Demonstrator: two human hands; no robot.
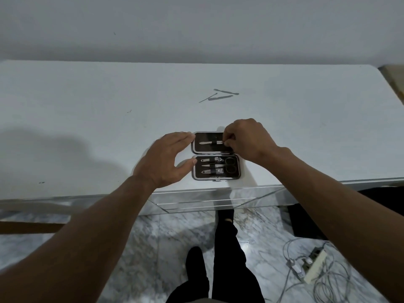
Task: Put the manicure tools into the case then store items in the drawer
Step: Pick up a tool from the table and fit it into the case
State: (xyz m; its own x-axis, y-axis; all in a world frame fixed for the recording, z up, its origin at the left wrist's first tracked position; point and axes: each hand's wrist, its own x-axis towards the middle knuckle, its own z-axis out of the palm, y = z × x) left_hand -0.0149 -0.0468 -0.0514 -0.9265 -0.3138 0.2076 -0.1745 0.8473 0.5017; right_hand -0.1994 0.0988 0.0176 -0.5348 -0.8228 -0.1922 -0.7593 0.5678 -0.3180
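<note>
A small black manicure case (215, 155) lies open flat on the white table top (87, 106), near its front edge. Its near half holds scissors (230, 165), clippers and slim steel tools under straps. In the far half lies a slim metal tool (211, 142); my right hand (247, 138) pinches its right end with curled fingers. My left hand (166, 159) has straight fingers, its fingertips and thumb touching the case's left edge. Three thin loose tools (220, 95) lie farther back on the table.
A mirrored drawer front (214, 201) runs below the table's front edge. On the marble floor, cables and a power strip (312, 267) lie at the right. My legs in black stand below the table edge. A white wall backs the table.
</note>
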